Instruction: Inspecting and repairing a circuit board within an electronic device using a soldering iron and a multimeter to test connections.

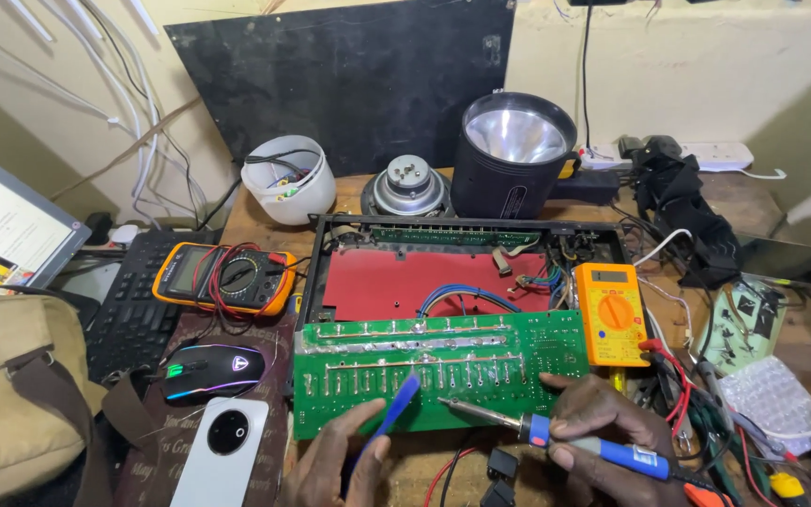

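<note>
At the front edge of the cluttered wooden worktop [725, 202], the right hand [603, 422] was closed around the blue handle of a soldering iron [556, 434], its metal tip resting on or just above the lower rows of joints on a large green circuit board [438, 371] laid solder side up. The left hand [335, 460] pinched a thin blue plastic stick [394, 411] between thumb and fingers, its end touching the board just beside the iron's tip.

The board leaned on the front rim of an open black metal chassis with a red floor [396, 282], and looked loosely propped; pressure from either tool could have tipped or slid it. The plastic stick sat so near the hot tip that it might have softened or smeared onto a joint. Closely spaced solder pads made a bridge between neighbours likely if the tip wandered. Red probe leads [673, 385] from a small yellow multimeter [612, 313] at the board's right edge trailed near the right wrist, where the iron's barrel could have scorched them. A second, orange-cased multimeter [222, 277] lay well apart toward the left.
</note>
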